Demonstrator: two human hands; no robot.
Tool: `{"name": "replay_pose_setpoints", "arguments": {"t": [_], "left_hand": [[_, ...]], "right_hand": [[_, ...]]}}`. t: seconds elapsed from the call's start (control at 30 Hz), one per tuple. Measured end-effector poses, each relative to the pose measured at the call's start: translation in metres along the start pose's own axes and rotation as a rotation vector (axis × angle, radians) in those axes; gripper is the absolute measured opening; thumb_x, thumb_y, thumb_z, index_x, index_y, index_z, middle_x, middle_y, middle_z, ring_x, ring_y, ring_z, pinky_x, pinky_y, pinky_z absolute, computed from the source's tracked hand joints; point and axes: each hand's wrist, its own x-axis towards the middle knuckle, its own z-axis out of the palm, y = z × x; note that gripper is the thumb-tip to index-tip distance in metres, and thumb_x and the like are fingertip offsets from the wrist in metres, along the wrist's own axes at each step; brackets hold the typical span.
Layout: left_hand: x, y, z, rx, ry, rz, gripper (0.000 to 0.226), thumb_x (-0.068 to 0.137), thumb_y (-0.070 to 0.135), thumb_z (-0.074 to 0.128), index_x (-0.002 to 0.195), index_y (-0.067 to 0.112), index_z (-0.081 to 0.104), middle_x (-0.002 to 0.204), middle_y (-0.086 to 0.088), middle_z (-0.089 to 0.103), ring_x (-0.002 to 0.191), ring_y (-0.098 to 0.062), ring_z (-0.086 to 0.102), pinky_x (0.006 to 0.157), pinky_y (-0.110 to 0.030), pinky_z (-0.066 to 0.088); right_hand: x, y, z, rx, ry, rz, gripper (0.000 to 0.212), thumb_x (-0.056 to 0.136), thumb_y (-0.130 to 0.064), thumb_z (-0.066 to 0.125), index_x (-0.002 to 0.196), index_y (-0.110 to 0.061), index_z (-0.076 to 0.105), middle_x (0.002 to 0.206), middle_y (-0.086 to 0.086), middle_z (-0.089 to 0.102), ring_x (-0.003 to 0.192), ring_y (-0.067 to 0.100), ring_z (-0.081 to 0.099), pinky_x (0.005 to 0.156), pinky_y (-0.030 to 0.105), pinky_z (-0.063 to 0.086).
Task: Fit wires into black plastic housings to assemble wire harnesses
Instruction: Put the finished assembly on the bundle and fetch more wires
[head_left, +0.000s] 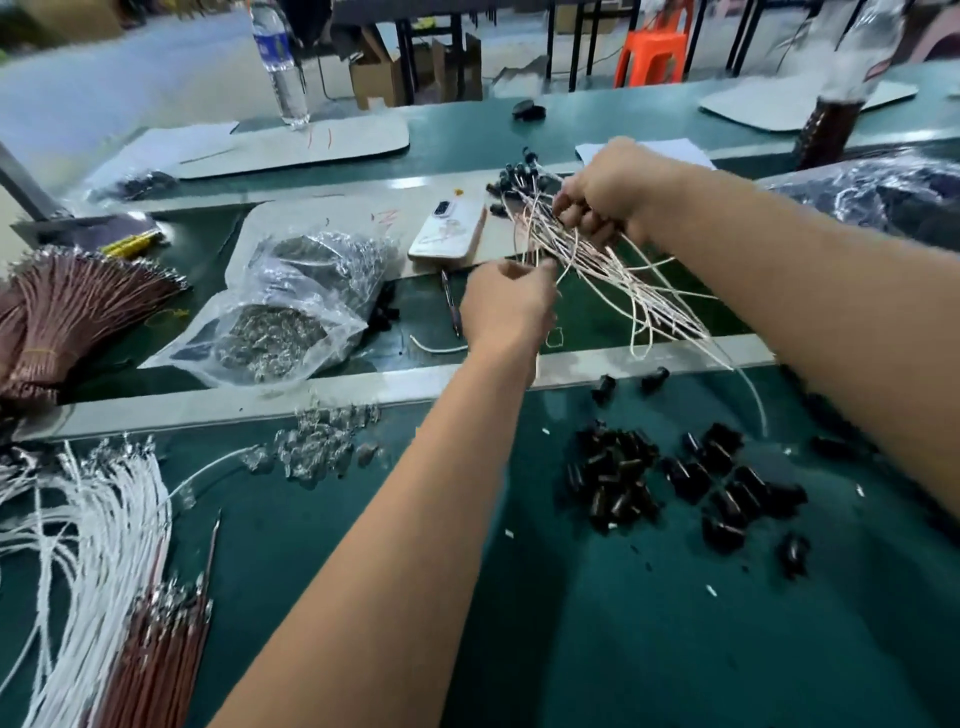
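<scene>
My right hand (605, 195) grips a bundle of finished harnesses (613, 270), white and pinkish wires with black housings (511, 179) at their far ends, held above the green table. My left hand (506, 304) reaches up beside the bundle, fingertips pinching at a few of its wires. Loose black plastic housings (691, 480) lie scattered on the table below my right forearm. White wires (98, 514) and brown wires (161, 644) with metal terminals lie at the lower left.
Clear bags of metal terminals (291, 306) sit left of centre, with loose terminals (317, 447) in front. A phone (449, 231) and a pen (452, 306) lie behind my left hand. A brown wire bundle (67, 306) rests at far left, a water bottle (280, 62) behind.
</scene>
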Motion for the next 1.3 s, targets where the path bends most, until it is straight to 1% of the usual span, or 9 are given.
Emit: {"name": "replay_pose_setpoints", "arguments": {"t": [0.07,0.13,0.23,0.33,0.53,0.8,1.0,1.2,1.3], "left_hand": [[0.004,-0.003,0.005,0.206,-0.097,0.036,0.016,0.091,0.027,0.071,0.083,0.014,0.068,0.089,-0.011,0.076,0.087,-0.032,0.074,0.088,-0.046,0.06],[0.003,-0.004,0.004,0.355,-0.213,0.036,0.017,0.089,0.026,0.074,0.082,0.011,0.071,0.088,-0.015,0.076,0.082,-0.034,0.073,0.08,-0.042,0.061],[0.0,-0.001,-0.004,0.498,-0.344,0.038,0.019,0.086,0.021,0.078,0.072,0.013,0.069,0.073,-0.012,0.073,0.06,-0.025,0.062,0.063,-0.033,0.056],[-0.009,0.001,-0.01,0.679,-0.423,0.12,0.016,0.079,0.027,0.085,0.075,0.016,0.073,0.07,-0.004,0.073,0.071,-0.023,0.071,0.072,-0.032,0.06],[-0.021,0.005,0.016,0.906,-0.378,0.165,0.041,0.068,0.04,0.092,0.094,0.015,0.071,0.086,-0.007,0.071,0.082,-0.027,0.07,0.079,-0.036,0.06],[-0.032,-0.008,0.023,0.945,-0.316,0.255,0.028,0.076,0.021,0.084,0.101,0.019,0.073,0.1,-0.007,0.073,0.094,-0.027,0.071,0.084,-0.035,0.06],[-0.064,-0.028,-0.022,0.637,-0.072,0.318,0.014,0.085,0.016,0.077,0.095,0.022,0.072,0.098,-0.005,0.073,0.093,-0.025,0.07,0.086,-0.036,0.057],[-0.12,-0.052,-0.093,0.194,0.27,0.234,0.004,0.087,0.014,0.073,0.085,0.017,0.072,0.079,-0.004,0.075,0.077,-0.02,0.074,0.083,-0.04,0.059],[-0.141,-0.061,-0.14,0.128,0.53,0.293,0.005,0.088,0.016,0.073,0.085,0.019,0.071,0.079,-0.003,0.074,0.078,-0.02,0.073,0.084,-0.04,0.057]], "right_hand": [[0.037,-0.007,-0.006,-0.15,0.084,-0.017,0.03,0.105,0.002,0.035,0.084,-0.003,0.056,0.065,0.008,0.048,0.035,0.008,0.038,0.033,0.017,0.026],[0.064,-0.01,-0.009,-0.34,0.183,-0.086,0.025,0.103,0.001,0.047,0.084,0.0,0.062,0.068,0.012,0.056,0.046,0.016,0.05,0.035,0.025,0.038],[0.087,-0.003,-0.009,-0.54,0.233,-0.153,0.018,0.103,-0.005,0.058,0.094,0.006,0.069,0.089,0.021,0.071,0.074,0.029,0.068,0.057,0.032,0.054],[0.088,0.011,-0.001,-0.668,0.262,-0.185,0.023,0.102,-0.009,0.053,0.103,0.007,0.069,0.108,0.027,0.067,0.096,0.037,0.065,0.077,0.039,0.052],[0.059,0.036,0.01,-0.737,0.306,-0.18,0.029,0.093,-0.005,0.053,0.114,0.001,0.072,0.118,0.024,0.07,0.111,0.038,0.065,0.095,0.038,0.056],[-0.011,0.044,0.019,-0.637,0.387,-0.289,0.025,0.093,-0.012,0.06,0.108,-0.01,0.078,0.117,0.016,0.074,0.113,0.034,0.066,0.1,0.038,0.054],[-0.102,0.069,0.021,-0.525,0.418,-0.382,0.014,0.092,-0.018,0.068,0.095,-0.014,0.081,0.098,0.008,0.077,0.096,0.024,0.069,0.092,0.03,0.054],[-0.182,0.053,0.092,-0.561,0.113,-0.504,0.011,0.092,-0.021,0.072,0.094,-0.015,0.081,0.091,0.004,0.075,0.084,0.015,0.064,0.08,0.022,0.045],[-0.21,0.036,0.161,-0.546,-0.114,-0.455,0.021,0.094,-0.021,0.068,0.09,-0.004,0.078,0.088,0.012,0.076,0.082,0.025,0.07,0.08,0.03,0.055]]}}
